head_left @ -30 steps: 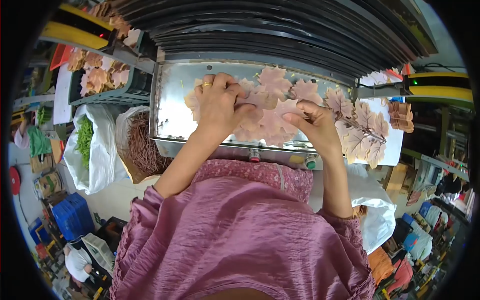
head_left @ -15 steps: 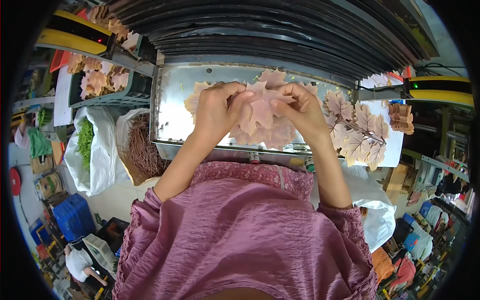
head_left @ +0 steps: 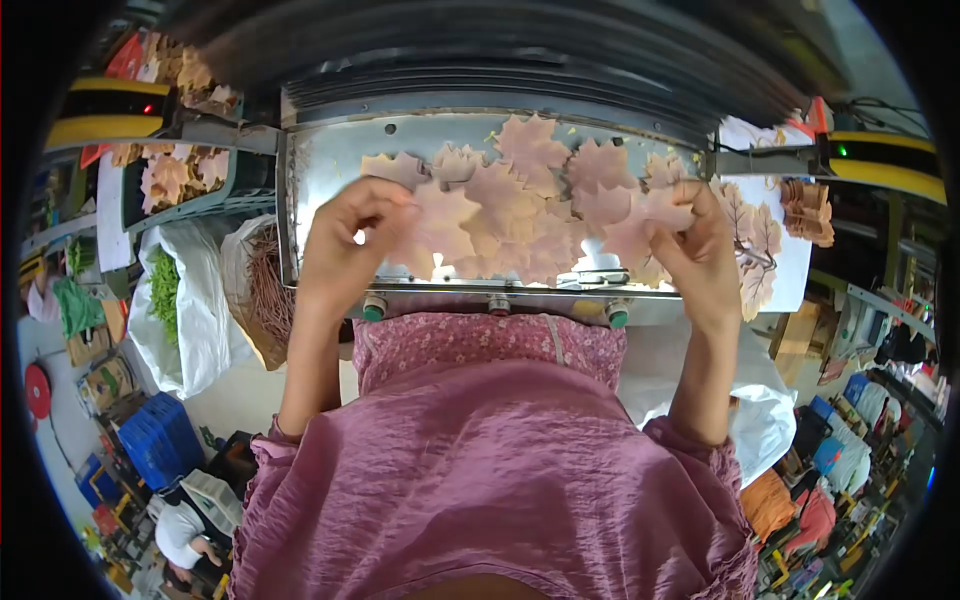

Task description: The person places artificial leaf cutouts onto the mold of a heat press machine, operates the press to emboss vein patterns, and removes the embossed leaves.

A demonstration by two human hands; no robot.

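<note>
My left hand (head_left: 350, 240) is at the left of a metal tray (head_left: 325, 165), thumb and fingers pinched on the edge of a pale pink-tan artificial maple leaf (head_left: 440, 222). At the tray's right end my right hand (head_left: 700, 245) grips another such leaf (head_left: 635, 222) between thumb and fingers. Between the hands several overlapping artificial leaves (head_left: 530, 150) cover the tray's middle. Past my right hand, a leaf spray with dark veins (head_left: 762, 235) lies on a white board, partly hidden by that hand.
Dark stacked plates (head_left: 500, 85) overhang the tray's far side. Green buttons (head_left: 618, 313) line its near edge. Yellow-black sensor bars (head_left: 885, 165) flank it. On the left stand a crate (head_left: 250, 175) of leaves and a sack of brown stems (head_left: 265, 290). A co-worker (head_left: 180, 535) is farther back.
My hands have moved apart, left hand leftward and right hand rightward, each now with a leaf. Before, they were together at one leaf above the pile. The view has shifted slightly.
</note>
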